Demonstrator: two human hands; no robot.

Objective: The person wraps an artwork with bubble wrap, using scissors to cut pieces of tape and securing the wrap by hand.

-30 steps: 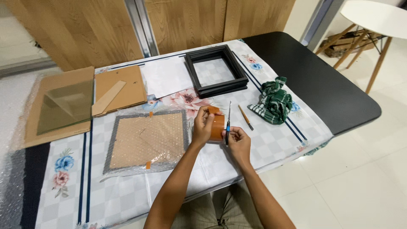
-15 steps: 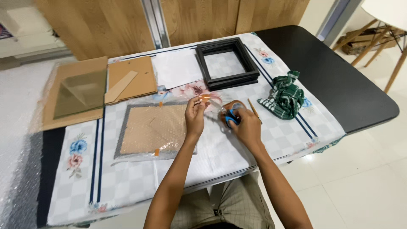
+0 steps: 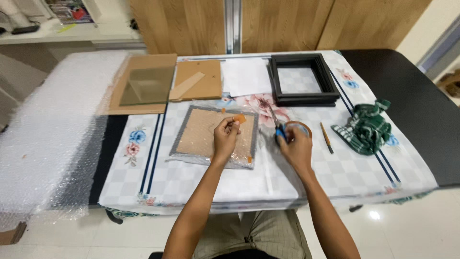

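My left hand (image 3: 225, 136) pinches a short strip of orange tape (image 3: 239, 118) just above a flat board wrapped in bubble wrap (image 3: 213, 135) that lies in front of me. My right hand (image 3: 294, 146) rests on the tablecloth to the right of it. It holds blue-handled scissors (image 3: 276, 125), blades pointing away from me, and covers part of a brown tape roll (image 3: 299, 128).
A black picture frame (image 3: 302, 81) lies at the back of the table, with white paper (image 3: 245, 76) and cardboard pieces with a glass pane (image 3: 143, 86) to its left. A pencil (image 3: 327, 138) and a green checked cloth (image 3: 366, 127) lie right. Bubble wrap sheet (image 3: 48, 139) covers the left.
My hands have come apart. The left one has moved left over the wrapped board with a cut piece of tape; the right stays by the tape roll with the scissors.
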